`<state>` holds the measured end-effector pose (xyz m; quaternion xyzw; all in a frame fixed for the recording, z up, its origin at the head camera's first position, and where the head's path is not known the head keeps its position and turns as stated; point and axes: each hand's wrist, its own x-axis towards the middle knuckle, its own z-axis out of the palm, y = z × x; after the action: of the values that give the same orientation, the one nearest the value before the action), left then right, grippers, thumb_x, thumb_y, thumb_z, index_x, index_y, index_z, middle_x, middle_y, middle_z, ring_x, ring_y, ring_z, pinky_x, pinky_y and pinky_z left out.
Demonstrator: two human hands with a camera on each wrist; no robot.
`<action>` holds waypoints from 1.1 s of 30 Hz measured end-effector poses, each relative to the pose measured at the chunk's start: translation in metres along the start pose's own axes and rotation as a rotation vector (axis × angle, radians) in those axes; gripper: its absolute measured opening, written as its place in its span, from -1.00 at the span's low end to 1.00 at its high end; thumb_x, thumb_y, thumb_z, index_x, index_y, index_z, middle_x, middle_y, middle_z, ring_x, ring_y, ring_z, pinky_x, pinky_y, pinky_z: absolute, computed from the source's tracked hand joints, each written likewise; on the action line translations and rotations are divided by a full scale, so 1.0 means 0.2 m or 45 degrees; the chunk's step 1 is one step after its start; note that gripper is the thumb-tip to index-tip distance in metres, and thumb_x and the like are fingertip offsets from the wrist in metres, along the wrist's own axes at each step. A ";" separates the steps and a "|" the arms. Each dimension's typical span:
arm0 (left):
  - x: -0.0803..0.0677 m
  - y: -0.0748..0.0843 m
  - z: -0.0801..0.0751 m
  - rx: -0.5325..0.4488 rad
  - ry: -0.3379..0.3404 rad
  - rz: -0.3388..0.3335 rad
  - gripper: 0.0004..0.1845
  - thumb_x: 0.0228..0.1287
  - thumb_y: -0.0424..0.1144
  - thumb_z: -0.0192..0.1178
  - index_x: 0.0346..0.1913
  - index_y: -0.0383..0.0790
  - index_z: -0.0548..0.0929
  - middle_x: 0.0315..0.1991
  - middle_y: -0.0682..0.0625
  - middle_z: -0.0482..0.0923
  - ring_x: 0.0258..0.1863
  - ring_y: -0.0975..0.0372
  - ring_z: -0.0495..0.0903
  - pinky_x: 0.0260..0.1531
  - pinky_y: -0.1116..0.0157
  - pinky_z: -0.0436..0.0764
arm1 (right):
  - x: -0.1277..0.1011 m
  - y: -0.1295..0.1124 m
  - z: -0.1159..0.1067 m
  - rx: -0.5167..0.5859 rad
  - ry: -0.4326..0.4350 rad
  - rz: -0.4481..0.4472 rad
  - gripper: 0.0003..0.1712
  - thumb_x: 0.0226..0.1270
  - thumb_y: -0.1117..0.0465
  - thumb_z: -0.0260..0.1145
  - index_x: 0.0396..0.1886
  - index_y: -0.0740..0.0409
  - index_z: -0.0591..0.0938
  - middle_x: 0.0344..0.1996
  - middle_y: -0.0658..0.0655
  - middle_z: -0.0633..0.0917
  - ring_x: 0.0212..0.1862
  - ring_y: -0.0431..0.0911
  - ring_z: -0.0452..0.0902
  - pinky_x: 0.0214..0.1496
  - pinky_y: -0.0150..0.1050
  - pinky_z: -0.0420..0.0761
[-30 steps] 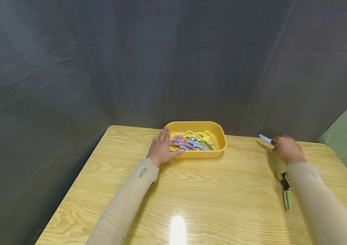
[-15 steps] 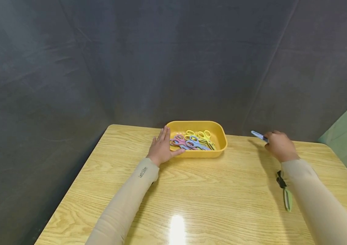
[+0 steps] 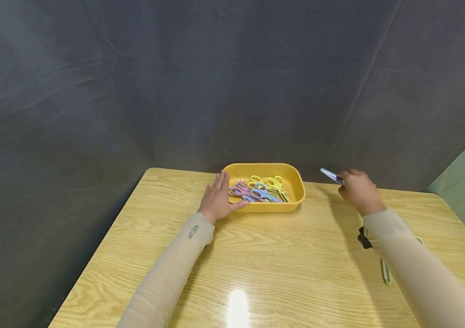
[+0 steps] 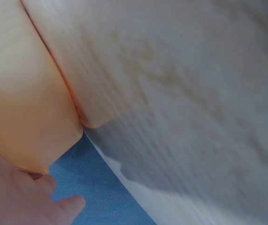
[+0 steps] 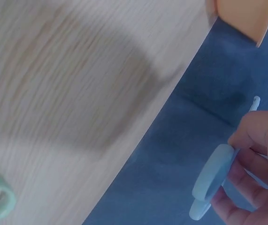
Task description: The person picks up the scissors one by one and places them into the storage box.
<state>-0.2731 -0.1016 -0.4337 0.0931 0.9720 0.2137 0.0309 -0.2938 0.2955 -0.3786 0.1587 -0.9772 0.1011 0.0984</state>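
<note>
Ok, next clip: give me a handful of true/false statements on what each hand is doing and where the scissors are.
1. The right hand holds a pair of blue scissors above the table. True.
2. The left hand is lifting the yellow tray off the table. False: the tray sits on the table, and the hand lies flat against its left end.
3. The tray is empty. False: it holds several pairs of scissors, pink, blue and yellow.
4. A green pair of scissors lies on the table near the right forearm, partly hidden by the sleeve. True.
5. The right hand's scissors are already inside the tray. False: they are to the tray's right, outside it.
</note>
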 end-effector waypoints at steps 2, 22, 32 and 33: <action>0.00 0.00 0.00 -0.002 0.002 0.002 0.29 0.19 0.52 0.15 0.63 -0.26 -0.23 0.66 -0.11 -0.34 0.63 0.11 -0.28 0.53 -0.09 -0.10 | 0.01 -0.02 0.01 0.007 0.037 -0.007 -0.61 0.16 0.51 0.25 0.03 0.58 0.59 -0.14 0.51 0.59 -0.09 0.44 0.51 -0.14 0.29 0.56; 0.01 0.01 0.00 -0.001 0.006 0.014 0.30 0.19 0.51 0.16 0.63 -0.27 -0.22 0.66 -0.14 -0.32 0.63 0.09 -0.26 0.52 -0.10 -0.08 | 0.12 -0.27 0.05 0.093 0.248 -0.106 -0.66 0.16 0.46 0.31 -0.04 0.51 0.65 -0.26 0.39 0.61 -0.19 0.30 0.51 -0.24 0.17 0.58; 0.01 0.00 0.01 0.016 0.022 0.022 0.29 0.19 0.51 0.15 0.63 -0.30 -0.20 0.66 -0.17 -0.29 0.63 0.05 -0.23 0.51 -0.12 -0.05 | 0.18 -0.38 0.11 0.107 0.250 -0.135 -0.68 0.22 0.46 0.33 -0.02 0.48 0.65 -0.18 0.39 0.64 -0.15 0.27 0.52 -0.14 0.14 0.60; 0.01 0.00 0.01 0.015 0.025 0.023 0.29 0.19 0.51 0.15 0.63 -0.30 -0.19 0.66 -0.17 -0.29 0.63 0.05 -0.23 0.51 -0.12 -0.04 | 0.19 -0.39 0.12 0.108 0.251 -0.140 -0.68 0.23 0.46 0.33 -0.02 0.48 0.65 -0.17 0.39 0.64 -0.14 0.27 0.52 -0.12 0.15 0.60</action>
<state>-0.2753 -0.1007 -0.4360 0.1001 0.9726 0.2091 0.0188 -0.3064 0.2071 -0.3800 0.2054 -0.9474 0.1519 0.1926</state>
